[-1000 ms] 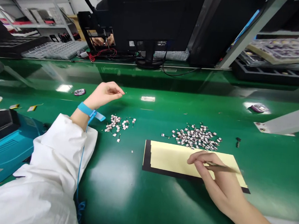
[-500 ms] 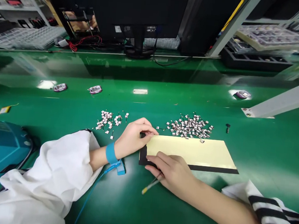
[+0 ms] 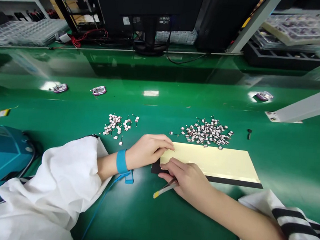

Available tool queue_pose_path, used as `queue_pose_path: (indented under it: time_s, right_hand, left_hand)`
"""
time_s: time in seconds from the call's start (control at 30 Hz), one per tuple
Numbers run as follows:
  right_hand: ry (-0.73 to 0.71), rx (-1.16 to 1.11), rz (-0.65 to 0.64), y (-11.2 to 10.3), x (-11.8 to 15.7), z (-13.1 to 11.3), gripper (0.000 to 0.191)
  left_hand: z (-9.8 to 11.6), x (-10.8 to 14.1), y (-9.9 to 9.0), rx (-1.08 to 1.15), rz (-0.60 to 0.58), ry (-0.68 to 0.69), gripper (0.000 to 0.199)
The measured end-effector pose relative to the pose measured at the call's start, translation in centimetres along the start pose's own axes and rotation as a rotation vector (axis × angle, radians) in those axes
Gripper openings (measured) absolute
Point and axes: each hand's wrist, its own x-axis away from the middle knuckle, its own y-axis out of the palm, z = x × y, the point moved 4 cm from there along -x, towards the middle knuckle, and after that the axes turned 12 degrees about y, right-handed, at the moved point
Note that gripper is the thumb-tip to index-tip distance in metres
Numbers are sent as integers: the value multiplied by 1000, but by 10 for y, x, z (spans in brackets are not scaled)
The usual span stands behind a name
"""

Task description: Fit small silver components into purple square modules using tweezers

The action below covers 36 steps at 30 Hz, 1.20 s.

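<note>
A pale yellow sheet (image 3: 217, 161) with black strips along its left and front edges lies flat on the green bench. My left hand (image 3: 149, 148) rests over the sheet's upper left corner with its fingers pressed together; whatever is between them is hidden. A blue wrist strap (image 3: 122, 161) circles that wrist. My right hand (image 3: 190, 181) is closed around tweezers (image 3: 164, 190), whose yellow-ended tail sticks out below the palm. Its thumb and forefinger meet at the sheet's lower left edge. Behind the sheet is a heap of small silvery parts with dark leads (image 3: 207, 131).
A smaller scatter of the same parts (image 3: 115, 124) lies left of the heap. Small purple-rimmed devices (image 3: 99, 90) sit farther back. A slanted white post (image 3: 302, 107) meets the bench at right. A teal machine (image 3: 4, 159) stands at left, and a monitor (image 3: 151, 23) behind.
My left fingers have shifted slightly right over the sheet's corner. My right hand stays at the left edge with the tweezers. The whole view has shifted a little.
</note>
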Motion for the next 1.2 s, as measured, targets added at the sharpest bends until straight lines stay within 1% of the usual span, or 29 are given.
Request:
queue_pose_path:
  time_s: [0.07, 0.17, 0.23, 0.3, 0.37, 0.4, 0.43, 0.5, 0.6, 0.7, 0.77, 0.83, 1.0, 1.2]
  right_hand:
    - [11, -13, 6, 0, 0, 1, 7]
    - [19, -29, -8, -2, -1, 1, 8]
    - [25, -45, -31, -3, -1, 2, 8]
    - [34, -54, -54, -4, -1, 3, 9]
    - [48, -47, -73, -3, -1, 4, 9]
    - [52, -45, -82, -3, -1, 4, 9]
    - [53, -42, -92, -3, 0, 5, 9]
    - [52, -43, -122, -2, 0, 4, 9]
    - [52, -37, -162, -2, 0, 4, 10]
    - [61, -13, -180, -3, 0, 4, 12]
    - [57, 2, -181, -4, 0, 4, 12]
    - [52, 12, -183, -4, 0, 3, 12]
    - [54, 32, -186, -4, -1, 4, 13]
    - [52, 25, -186, -5, 0, 4, 11]
  left_hand:
    - [-1, -1, 0, 20, 10, -5, 24]
    - [-5, -4, -2, 65, 18, -56, 16]
    - [-6, -3, -6, 90, 10, -69, 16]
    - [-3, 2, -14, 58, 41, -34, 19]
    - [6, 13, -23, -50, 74, 46, 22]
    - [11, 20, -26, -116, 69, 92, 23]
    - [17, 29, -27, -182, 47, 131, 23]
    - [27, 45, -28, -275, -15, 160, 21]
    - [36, 62, -24, -334, -122, 130, 27]
    - [40, 67, -18, -364, -229, 151, 29]
    - [41, 66, -16, -378, -270, 192, 29]
    - [41, 64, -16, -390, -285, 206, 29]
    - [41, 62, -18, -391, -286, 184, 26]
    - [43, 63, -17, -387, -313, 218, 28]
